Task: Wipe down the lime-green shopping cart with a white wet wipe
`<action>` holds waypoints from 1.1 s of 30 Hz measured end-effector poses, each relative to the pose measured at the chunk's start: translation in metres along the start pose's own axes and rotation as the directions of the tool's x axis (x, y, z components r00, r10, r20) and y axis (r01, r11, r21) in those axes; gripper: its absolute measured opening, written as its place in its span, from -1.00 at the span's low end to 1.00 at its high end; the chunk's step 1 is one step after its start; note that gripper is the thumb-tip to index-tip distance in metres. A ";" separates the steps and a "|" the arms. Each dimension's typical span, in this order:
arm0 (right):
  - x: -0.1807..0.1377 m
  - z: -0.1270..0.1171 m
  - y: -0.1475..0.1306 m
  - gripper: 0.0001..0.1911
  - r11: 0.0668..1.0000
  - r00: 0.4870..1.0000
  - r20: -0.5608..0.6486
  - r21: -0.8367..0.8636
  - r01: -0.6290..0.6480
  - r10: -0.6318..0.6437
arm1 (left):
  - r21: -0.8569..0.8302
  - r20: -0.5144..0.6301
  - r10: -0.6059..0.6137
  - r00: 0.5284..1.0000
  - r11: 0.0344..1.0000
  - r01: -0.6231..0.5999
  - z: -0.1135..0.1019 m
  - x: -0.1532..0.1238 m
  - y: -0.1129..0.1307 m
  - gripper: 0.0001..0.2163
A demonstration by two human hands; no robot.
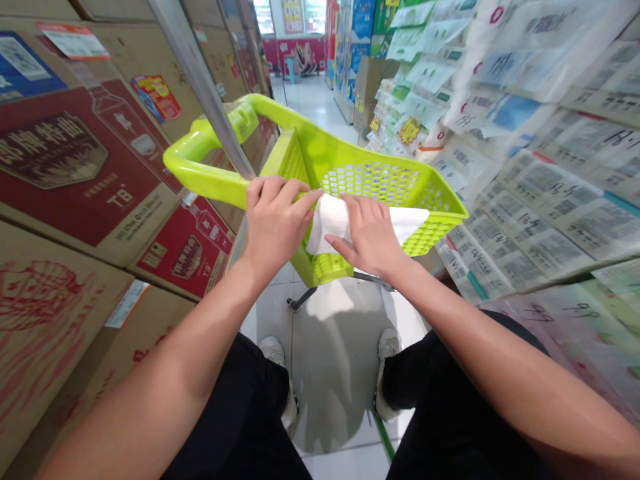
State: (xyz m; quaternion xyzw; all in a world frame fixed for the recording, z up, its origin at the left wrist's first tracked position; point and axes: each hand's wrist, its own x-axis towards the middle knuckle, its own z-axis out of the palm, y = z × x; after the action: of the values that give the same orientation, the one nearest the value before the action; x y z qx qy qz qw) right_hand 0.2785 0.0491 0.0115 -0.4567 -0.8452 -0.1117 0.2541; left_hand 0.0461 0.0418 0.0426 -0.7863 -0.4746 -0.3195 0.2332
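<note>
At the bottom of the frame, dark trousers (225, 407) and pale shoes (387, 347) stand astride the floor (330, 387). At the centre, the left hand (280, 217) rests on the trolley's near rim, its fingers bent over, beside the pole (200, 80); whether they grip, I cannot tell. Just right of it, the right hand (373, 233) lies over the cloth (333, 223), fingers close together and thumb spread wide; whether they pinch it, I cannot tell. The cloth drapes over that rim, its long axis running left to right, a tapered corner pointing right. The step in hand looks like working the cloth along the rim; continuing would call for steady pressure and a braced left hand. The trolley (360, 153) has its handle at upper left and its nose pointing right, its long axis sloping gently down between them. Beyond stand cartons (90, 153) at left, packs (530, 220) at right, and a blue stool (291, 67) at upper centre.
</note>
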 end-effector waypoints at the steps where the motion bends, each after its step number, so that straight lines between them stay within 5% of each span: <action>1: 0.001 -0.001 -0.003 0.01 0.999 1.000 0.006 0.026 0.028 -0.028 | 0.016 0.012 0.003 1.000 1.000 -0.003 -0.001 0.000 0.001 -0.67; 4: 0.004 -0.013 0.016 -0.15 0.996 0.994 0.112 0.089 -0.003 -0.007 | 0.041 0.054 0.001 0.999 0.999 -0.003 -0.005 -0.001 0.000 -0.59; 7: 0.003 -0.023 0.054 -0.24 0.987 0.960 0.236 0.012 -0.160 0.153 | 0.004 0.057 -0.019 0.998 1.000 0.019 -0.005 -0.002 -0.005 -0.63; 11: 0.003 -0.020 0.083 -0.33 0.991 0.977 0.170 -0.023 -0.130 0.132 | 0.004 0.031 -0.019 0.999 1.000 0.019 0.000 -0.003 -0.013 -0.66; 17: 0.018 -0.004 0.055 -0.37 0.975 0.988 0.052 0.181 0.131 -0.143 | -0.004 0.009 -0.007 1.000 1.000 0.007 0.001 -0.003 -0.010 -0.64; 22: 0.026 -0.005 0.037 -0.33 0.957 0.979 -0.003 0.211 0.200 -0.204 | -0.016 0.015 0.007 1.000 1.000 -0.007 -0.003 -0.003 -0.003 -0.67; 27: 0.021 -0.013 0.062 -0.28 0.998 0.992 0.128 0.068 0.004 -0.013 | -0.036 0.065 0.006 0.998 0.999 -0.004 -0.009 -0.003 -0.004 -0.69; 30: 0.012 -0.020 0.078 -0.13 0.982 0.942 0.278 -0.090 -0.167 0.186 | -0.037 0.067 0.016 0.998 0.999 -0.014 -0.010 -0.003 -0.007 -0.66; 33: 0.002 -0.025 0.089 -0.09 0.968 0.924 0.307 -0.171 -0.183 0.229 | -0.026 0.049 0.022 0.999 0.999 -0.021 -0.009 -0.003 -0.009 -0.63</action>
State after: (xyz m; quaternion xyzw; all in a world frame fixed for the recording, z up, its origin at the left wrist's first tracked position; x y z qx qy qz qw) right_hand 0.3595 0.0893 0.0295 -0.5718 -0.8128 -0.0664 0.0898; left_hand 0.0343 0.0382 0.0467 -0.8019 -0.4675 -0.3036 0.2150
